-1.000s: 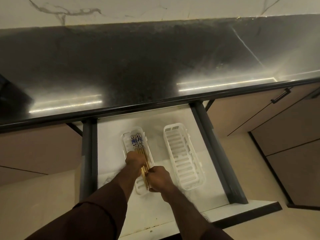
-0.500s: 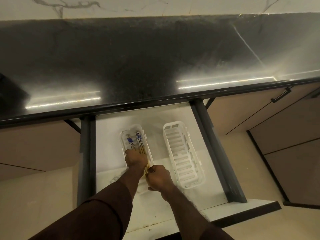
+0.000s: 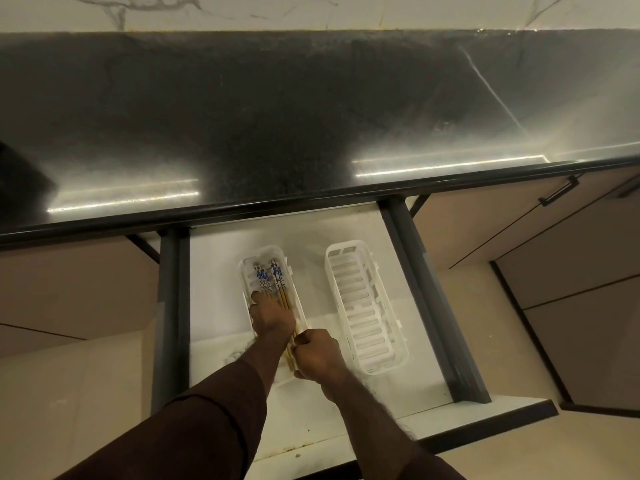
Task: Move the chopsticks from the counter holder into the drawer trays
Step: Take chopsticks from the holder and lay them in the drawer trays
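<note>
Two white slotted plastic trays lie in the open drawer (image 3: 221, 306), long axes running roughly 12 to 6 o'clock. Left tray (image 3: 247, 271) holds the chopsticks (image 3: 277, 278); right tray (image 3: 363, 306) sits well apart at its 3 o'clock, ribbed floor bare.

Change since half a second ago: left hand (image 3: 272, 315) has slid a little toward 12 o'clock along the bundle, and the patterned ends now lie closer together. Right hand (image 3: 317, 353) sits in much the same spot at the near end.

Grip, left: fingers laid out flat on top of the sticks, pressing, not curled round them. Grip, right: fingers curled into a fist at the chopsticks' near tips, pinching them against the thumb side; exact finger contact partly hidden by the knuckles.

Chopsticks: slim, straight, tan shafts like bamboo or wood, far ends banded in blue and white pattern. Near tips stick out past the left hand at 6 o'clock, over the tray's near end.

Drawer: white liner floor, dark grey metal side rails, white front edge with dark trim. Worktop (image 3: 311, 116) above: black speckled stone, glossy, two bright strip reflections along its front edge. Marbled white wall behind. Cabinet fronts (image 3: 571, 237) matte beige, one with a slim black bar handle (image 3: 559, 191). Dark long sleeve (image 3: 194, 427) on the left arm.
</note>
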